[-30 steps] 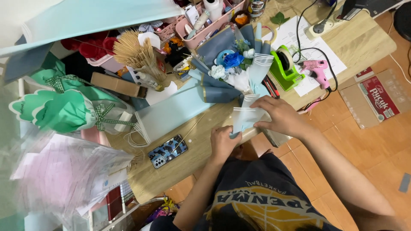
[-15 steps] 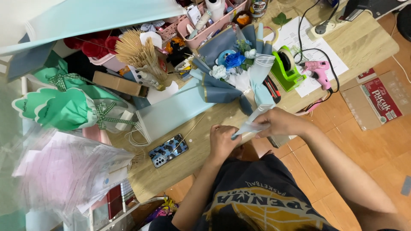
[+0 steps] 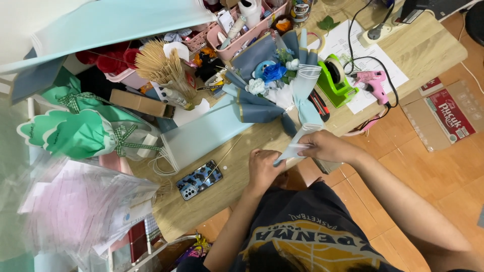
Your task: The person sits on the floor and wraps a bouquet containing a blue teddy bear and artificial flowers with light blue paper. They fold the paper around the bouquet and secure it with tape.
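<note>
Bouquet [image 3: 275, 83] of blue and white flowers already wrapped in blue paper, lying mid-desk [image 3: 433, 48]. Handle end unfinished: left hand [image 3: 264, 168] and right hand [image 3: 327, 147] both pinched shut on pale wrapping sheet [image 3: 292, 148] at the desk's near edge. Crowding close: green tape dispenser [image 3: 335, 80], pink glue gun [image 3: 372, 83], phone [image 3: 200, 180], skewer bundle [image 3: 159, 65].

Both hands, left hand [image 3: 264, 168] and right hand [image 3: 327, 146], on pale blue wrapping paper [image 3: 295, 148] beside bouquet [image 3: 275, 85].
</note>
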